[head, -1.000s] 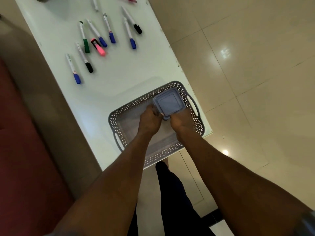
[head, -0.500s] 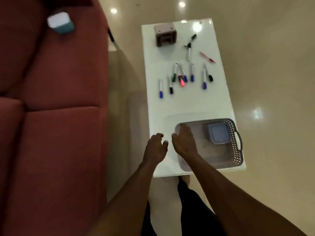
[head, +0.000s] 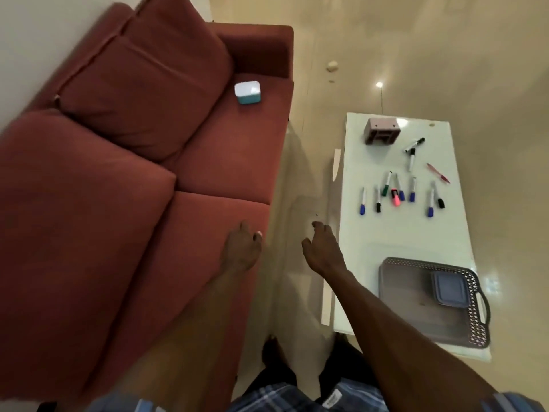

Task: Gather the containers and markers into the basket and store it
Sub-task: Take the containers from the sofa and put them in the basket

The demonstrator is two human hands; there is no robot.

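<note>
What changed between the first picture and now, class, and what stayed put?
Both hands let go of the grey container, now lying in the basket, and moved left toward the sofa; left hand and right hand hold nothing. The markers stayed on the table.

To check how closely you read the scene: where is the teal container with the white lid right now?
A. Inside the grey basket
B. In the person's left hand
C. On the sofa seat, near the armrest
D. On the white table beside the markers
C: the teal container sits on the red sofa seat near the armrest, away from the basket.
</note>
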